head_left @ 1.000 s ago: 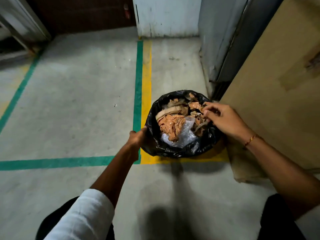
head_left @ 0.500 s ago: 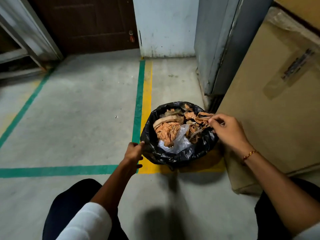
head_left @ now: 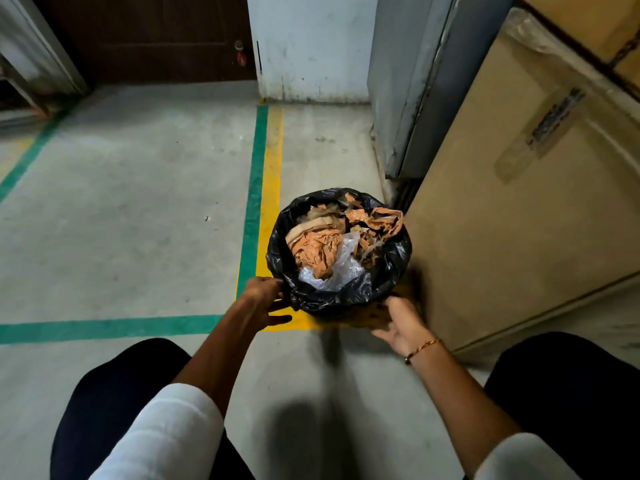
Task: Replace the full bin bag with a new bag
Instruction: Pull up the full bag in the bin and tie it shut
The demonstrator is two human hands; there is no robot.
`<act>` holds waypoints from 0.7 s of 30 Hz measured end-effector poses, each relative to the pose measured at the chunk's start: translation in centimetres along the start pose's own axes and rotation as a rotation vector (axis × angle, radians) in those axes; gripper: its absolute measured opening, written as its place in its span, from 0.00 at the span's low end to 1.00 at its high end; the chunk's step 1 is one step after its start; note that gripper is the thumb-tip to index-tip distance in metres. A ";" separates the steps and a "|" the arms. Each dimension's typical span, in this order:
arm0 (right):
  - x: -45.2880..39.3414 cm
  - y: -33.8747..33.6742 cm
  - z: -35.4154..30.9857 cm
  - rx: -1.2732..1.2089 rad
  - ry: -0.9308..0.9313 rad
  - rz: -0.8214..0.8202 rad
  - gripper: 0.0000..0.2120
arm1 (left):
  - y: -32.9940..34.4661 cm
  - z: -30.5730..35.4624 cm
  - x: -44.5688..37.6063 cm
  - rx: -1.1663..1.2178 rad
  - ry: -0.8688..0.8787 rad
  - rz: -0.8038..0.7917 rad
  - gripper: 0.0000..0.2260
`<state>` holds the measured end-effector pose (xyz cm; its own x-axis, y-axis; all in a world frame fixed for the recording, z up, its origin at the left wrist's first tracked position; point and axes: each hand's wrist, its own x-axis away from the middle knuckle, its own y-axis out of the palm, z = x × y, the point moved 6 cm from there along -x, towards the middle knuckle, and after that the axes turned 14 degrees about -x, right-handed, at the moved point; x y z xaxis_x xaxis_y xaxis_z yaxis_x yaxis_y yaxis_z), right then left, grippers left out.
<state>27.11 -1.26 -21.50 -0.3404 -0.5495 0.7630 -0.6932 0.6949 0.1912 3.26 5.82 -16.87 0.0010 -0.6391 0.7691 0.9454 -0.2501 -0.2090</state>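
Left hand (head_left: 259, 295), fingers spread, touches the near-left side of the black plastic bin bag (head_left: 341, 296), full of crumpled orange wrappers (head_left: 313, 249), standing on the concrete floor (head_left: 121, 209). Right hand (head_left: 398, 322), earlier pinching the rim, now lies open against its lower side, beside the tan cardboard box (head_left: 512, 230).

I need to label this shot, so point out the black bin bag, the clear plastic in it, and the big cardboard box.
black bin bag (head_left: 349, 295): head view, near rim fold.
clear plastic (head_left: 341, 268): head view, crumpled middle.
cardboard box (head_left: 502, 244): head view, bare side panel.
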 end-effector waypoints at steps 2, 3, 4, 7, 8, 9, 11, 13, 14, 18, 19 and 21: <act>0.7 1.3 1.2 -0.069 0.036 -0.042 0.14 | -0.1 0.0 0.3 -0.013 0.002 0.017 0.02; 0.8 1.8 1.6 -0.090 0.042 -0.059 0.15 | -0.2 0.0 0.5 -0.011 0.004 0.021 0.02; 0.9 2.1 1.9 -0.093 0.041 -0.067 0.15 | -0.4 0.0 0.6 -0.003 0.004 0.027 0.04; 0.6 1.7 1.6 -0.067 0.022 -0.063 0.14 | -1.2 0.3 1.3 0.013 0.024 0.050 0.06; 0.7 1.4 1.3 -0.055 0.020 -0.046 0.12 | -1.6 0.5 1.4 0.014 0.038 0.070 0.06; 0.8 1.0 1.0 -0.050 0.020 -0.032 0.10 | -2.0 0.7 1.6 0.022 0.056 0.090 0.05; 1.2 0.2 0.1 -0.046 0.020 -0.013 0.04 | -2.9 1.2 1.7 0.052 0.096 0.141 0.05; 1.6 -0.8 -0.7 -0.038 0.012 0.011 0.03 | -3.7 1.5 1.5 0.056 0.134 0.180 0.06; 2.0 -1.2 -1.1 -0.024 0.003 0.024 0.02 | -4.1 1.6 1.4 0.046 0.148 0.188 0.07; 4.3 -1.5 -2.5 -0.035 -0.044 0.048 0.08 | -3.7 1.4 1.2 -0.004 0.153 0.142 0.06; 4.9 -1.3 -3.1 -0.023 -0.072 0.042 0.07 | -3.3 1.2 1.4 0.020 0.137 0.137 0.07; 6.1 -0.6 -4.3 0.023 -0.134 0.018 0.03 | -2.8 -0.1 1.7 0.153 0.082 0.168 0.11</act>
<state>28.17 -3.03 -14.30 -0.4340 -0.5949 0.6766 -0.7001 0.6953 0.1623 0.62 5.43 -15.05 0.1417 -0.7206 0.6787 0.9726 -0.0264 -0.2311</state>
